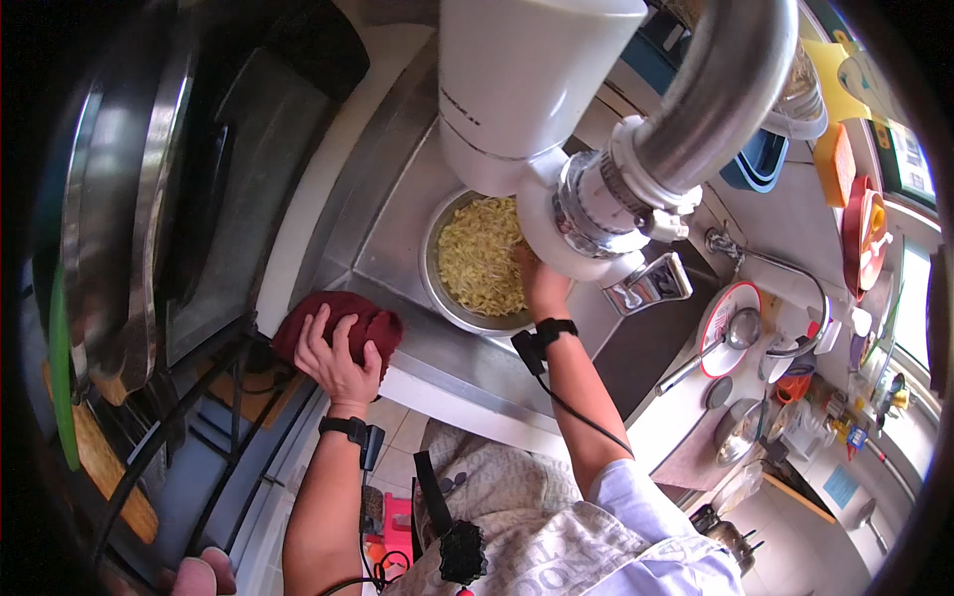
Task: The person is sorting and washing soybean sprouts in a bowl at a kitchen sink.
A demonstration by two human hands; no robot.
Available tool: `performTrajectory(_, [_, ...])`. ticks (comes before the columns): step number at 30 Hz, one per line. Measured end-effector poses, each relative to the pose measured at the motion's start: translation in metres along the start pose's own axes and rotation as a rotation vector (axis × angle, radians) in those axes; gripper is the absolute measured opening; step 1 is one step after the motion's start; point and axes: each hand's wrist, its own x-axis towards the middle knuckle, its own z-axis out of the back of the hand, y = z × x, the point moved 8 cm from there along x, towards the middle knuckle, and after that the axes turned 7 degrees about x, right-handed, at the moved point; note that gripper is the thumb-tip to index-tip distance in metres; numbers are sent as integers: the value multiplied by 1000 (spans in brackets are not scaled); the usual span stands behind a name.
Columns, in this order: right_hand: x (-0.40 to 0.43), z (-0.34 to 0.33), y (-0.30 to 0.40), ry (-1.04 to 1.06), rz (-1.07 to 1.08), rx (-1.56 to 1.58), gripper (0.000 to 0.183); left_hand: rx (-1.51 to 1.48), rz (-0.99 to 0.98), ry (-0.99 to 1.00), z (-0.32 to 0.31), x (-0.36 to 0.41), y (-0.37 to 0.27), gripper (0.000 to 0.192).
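A steel bowl [430, 281] full of bean sprouts [481, 257] stands in the stainless steel sink [387, 216]. My right hand [545, 287] reaches into the right side of the bowl, at the sprouts. A white tap-mounted water filter [536, 89] hides its fingers, so I cannot tell what they hold. My left hand [335, 354] is curled over a bunched dark red cloth [384, 328] at the sink's near left corner, fingers spread across the top.
The curved metal spout [734, 97] and filter hang close above the bowl. To the right, a ladle [741, 328] lies over a red-rimmed plate [734, 357], near another metal bowl [738, 432]. A black metal rack [231, 425] and kitchen knives [149, 223] stand at left.
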Motion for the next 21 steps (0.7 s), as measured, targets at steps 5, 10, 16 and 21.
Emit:
performTrajectory(5, [-9, -29, 34, 132, 116, -352, 34, 10, 0, 0, 2, -1, 4, 40])
performTrajectory(10, [-26, -23, 34, 114, 184, -99, 29, 19, -5, 18, 3, -1, 2, 39])
performTrajectory(16, [-35, -15, -4, 244, -331, 335, 29, 19, -3, 5, 3, 0, 2, 39])
performTrajectory(21, [-50, -18, 11, 245, -672, 761, 33, 17, 0, 2, 3, -1, 3, 39])
